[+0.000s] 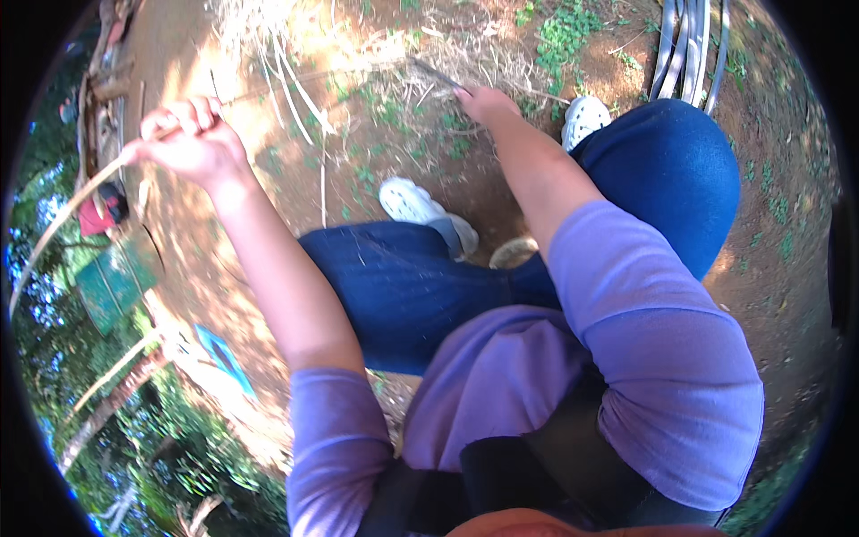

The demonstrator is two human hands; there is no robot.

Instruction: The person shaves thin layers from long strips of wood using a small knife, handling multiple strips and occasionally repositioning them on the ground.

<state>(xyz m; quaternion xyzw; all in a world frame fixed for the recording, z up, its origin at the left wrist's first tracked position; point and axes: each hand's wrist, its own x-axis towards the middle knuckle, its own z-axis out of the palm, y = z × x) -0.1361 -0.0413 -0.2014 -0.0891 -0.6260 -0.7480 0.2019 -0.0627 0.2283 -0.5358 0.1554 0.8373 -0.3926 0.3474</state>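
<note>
My left hand [190, 139], raised at the upper left, is closed around a long, pale, thin strip [76, 199] that looks like split bamboo or cane. One end of the strip curves out past the hand and bends downward at the far left. Its thinner stretch runs across toward my right hand [489, 105], which is closed on a knife. The knife's dark, narrow blade [437, 73] points left, and its tip appears close to the strip. Whether they touch I cannot tell. My right fingers hide the knife's handle.
Pale curled shavings [474, 63] lie on the dirt ahead, with longer pale strips [286, 76] to their left. Several dark flat strips [684, 49] lie at the upper right. My white clogs [407, 199] are below the shavings. A green panel [116, 277] and a blue object [225, 361] are at left.
</note>
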